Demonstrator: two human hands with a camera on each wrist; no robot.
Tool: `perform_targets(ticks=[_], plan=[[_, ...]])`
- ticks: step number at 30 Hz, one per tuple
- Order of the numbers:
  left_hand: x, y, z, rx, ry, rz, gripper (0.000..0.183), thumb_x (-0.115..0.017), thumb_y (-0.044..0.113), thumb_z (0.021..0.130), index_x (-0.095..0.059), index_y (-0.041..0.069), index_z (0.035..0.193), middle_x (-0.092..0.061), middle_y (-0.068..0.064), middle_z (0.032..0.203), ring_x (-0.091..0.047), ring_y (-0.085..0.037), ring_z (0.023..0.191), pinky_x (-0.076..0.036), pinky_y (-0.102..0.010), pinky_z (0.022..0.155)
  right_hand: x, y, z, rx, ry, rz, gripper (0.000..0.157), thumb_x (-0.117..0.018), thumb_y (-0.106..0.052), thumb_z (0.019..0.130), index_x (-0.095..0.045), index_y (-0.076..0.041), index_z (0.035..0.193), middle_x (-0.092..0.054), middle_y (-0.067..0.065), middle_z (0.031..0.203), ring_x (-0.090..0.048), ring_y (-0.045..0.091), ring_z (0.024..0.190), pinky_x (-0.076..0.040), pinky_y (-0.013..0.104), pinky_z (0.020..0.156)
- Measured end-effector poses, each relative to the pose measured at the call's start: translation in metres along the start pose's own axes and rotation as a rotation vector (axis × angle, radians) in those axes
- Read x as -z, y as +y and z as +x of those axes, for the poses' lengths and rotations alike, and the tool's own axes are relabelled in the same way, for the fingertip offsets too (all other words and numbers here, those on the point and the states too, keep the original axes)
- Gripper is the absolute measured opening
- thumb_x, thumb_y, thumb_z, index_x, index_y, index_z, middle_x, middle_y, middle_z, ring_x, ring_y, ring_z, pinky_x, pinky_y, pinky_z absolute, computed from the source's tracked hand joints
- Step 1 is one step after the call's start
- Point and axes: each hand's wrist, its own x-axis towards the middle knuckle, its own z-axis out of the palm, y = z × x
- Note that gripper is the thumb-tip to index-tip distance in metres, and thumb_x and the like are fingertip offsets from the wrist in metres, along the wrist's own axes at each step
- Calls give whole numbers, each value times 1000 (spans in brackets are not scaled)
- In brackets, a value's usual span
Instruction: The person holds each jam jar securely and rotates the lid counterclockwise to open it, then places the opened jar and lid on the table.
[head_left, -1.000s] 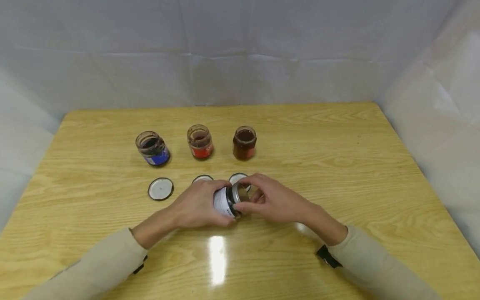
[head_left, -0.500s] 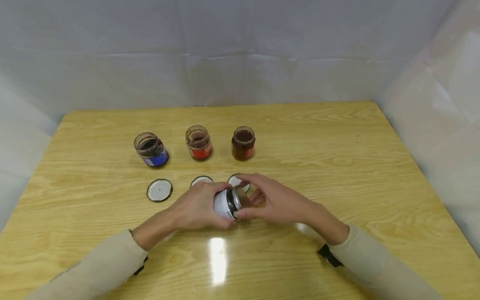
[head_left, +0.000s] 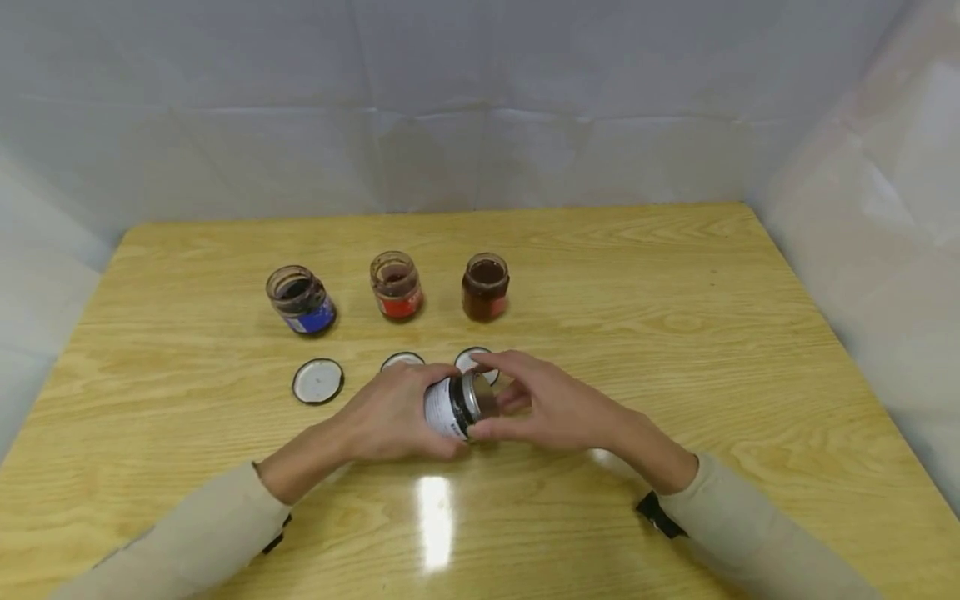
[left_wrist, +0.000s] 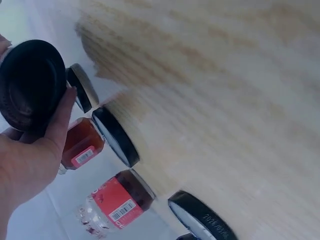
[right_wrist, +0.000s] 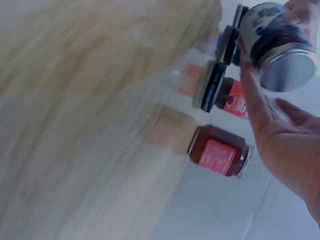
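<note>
My left hand (head_left: 393,412) grips a jar (head_left: 442,408) with a white label, tilted on its side above the table, its silver lid (head_left: 482,396) facing right. The thumb and fingers of my right hand (head_left: 555,408) curl around that lid, thumb at its near edge and index finger over the far edge. In the left wrist view, the jar's dark round base (left_wrist: 32,85) faces the camera, with the left hand (left_wrist: 30,165) beneath it. In the right wrist view, the flat lid top shows beside the right hand (right_wrist: 280,135).
Behind stand three lidless jars: one blue-labelled (head_left: 303,304), one red-labelled (head_left: 397,292) and one with dark brown contents (head_left: 486,292). Before them lie three lids, inner side up: a left lid (head_left: 318,382), a middle lid (head_left: 402,360) and a right lid (head_left: 474,360), the latter two partly hidden by hands.
The two hands and the held jar stay almost in place, with a slight leftward shift. The right fingers have shifted slightly around the lid. The standing jars and loose lids keep their arrangement.
</note>
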Motion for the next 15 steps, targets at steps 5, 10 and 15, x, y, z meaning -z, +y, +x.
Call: perform_targets(ticks=[5, 10, 15], plan=[[0, 0, 1, -23, 8, 33, 67, -81, 47, 59, -63, 12, 114, -59, 12, 83, -53, -6, 69, -44, -23, 57, -1, -1, 2, 20, 13, -2, 65, -74, -40, 82, -50, -15, 137, -55, 1, 121, -61, 9, 95, -51, 25, 81], [1, -1, 0, -39, 11, 18, 64, -81, 46, 59, -63, 15, 113, -58, 13, 80, -53, -6, 67, -44, -23, 56, 1, 2, 2, 195, 22, -135, 70, -79, -34, 79, -48, -17, 138, -48, -3, 136, -46, 11, 122, -38, 30, 100], [0, 0, 0, -36, 28, 28, 62, -80, 46, 58, -64, 14, 109, -57, 14, 77, -52, -5, 65, -43, -23, 54, -2, -2, 3, -11, 16, 20, 70, -75, -43, 81, -45, -15, 138, -54, -1, 123, -58, 8, 102, -49, 28, 85]])
